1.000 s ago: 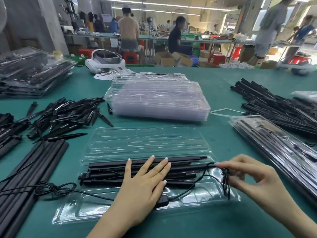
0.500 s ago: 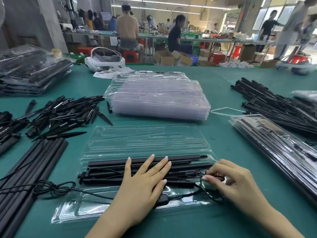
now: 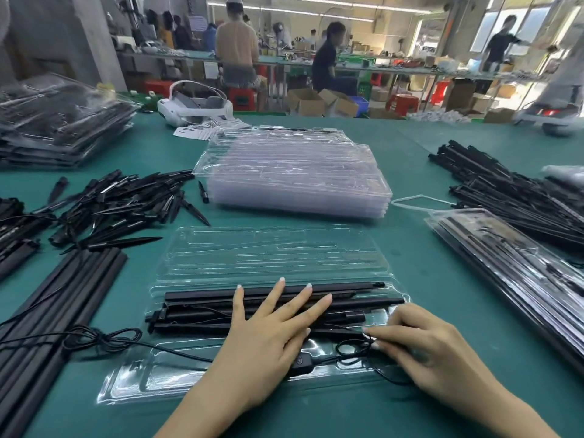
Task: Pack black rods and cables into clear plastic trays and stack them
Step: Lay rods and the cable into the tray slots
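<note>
Green surface (image 3: 426, 279): left hand (image 3: 271, 330) flat, pinning stiff black rods (image 3: 202, 306); right hand (image 3: 420, 352) pinches limp thin black cable (image 3: 347, 347); grip near loop.

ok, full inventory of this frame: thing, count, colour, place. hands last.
open clear plastic clamshell tray: one, clear, centre front.
long black rods: several, black, in that tray.
thin black cable with inline switch: one, black, front of tray, trailing left.
stack of empty clear trays: one stack, clear, centre back.
pointed black spikes: a heap, black, left.
loose black bars: one bundle, black, front left.
loose black rods pile: one, black, right.
packed trays: right; another stack far left.
white headset: one, white, back.
left hand: flat, pressing the rods.
right hand: its grip pinches the cable loop.
</note>
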